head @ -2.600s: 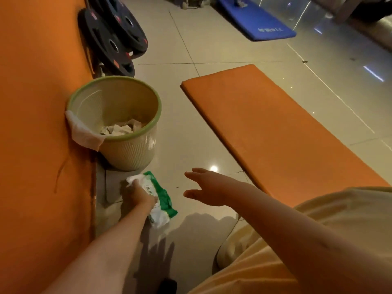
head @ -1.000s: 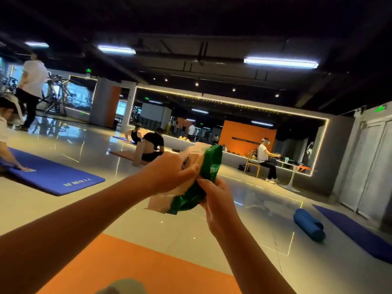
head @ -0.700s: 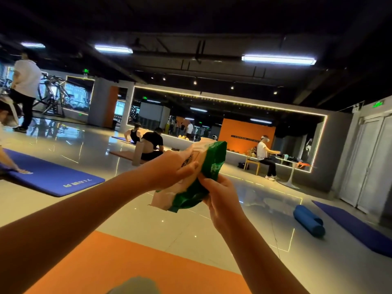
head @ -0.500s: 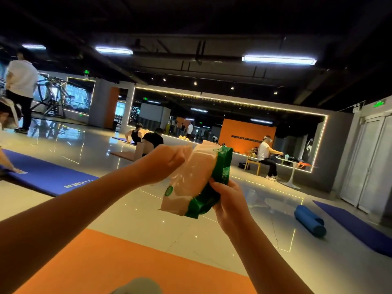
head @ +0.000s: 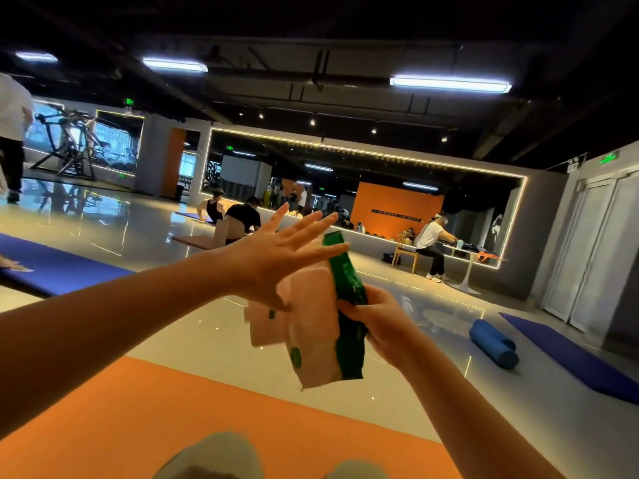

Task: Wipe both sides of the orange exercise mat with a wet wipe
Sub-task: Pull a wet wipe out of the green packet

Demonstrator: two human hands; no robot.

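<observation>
The orange exercise mat (head: 145, 416) lies flat on the floor across the bottom of the head view. Above it my right hand (head: 378, 319) grips a green and white pack of wet wipes (head: 321, 340) by its green edge, holding it upright in the air. My left hand (head: 280, 254) is beside the pack's upper part with the fingers spread straight; its palm side touches the pack's pale face. A pale flap or wipe hangs at the pack's left side; which one is unclear.
Glossy tiled floor all round. A blue mat (head: 52, 264) lies at the left, another blue mat (head: 581, 357) and a rolled blue mat (head: 494, 344) at the right. People exercise and sit along the mirrored back wall. My knees (head: 214, 458) show at the bottom edge.
The view rose from the floor by the bin into the room. The pack was lifted with both hands; now my left hand has let go and spread its fingers while the pack hangs lower.
</observation>
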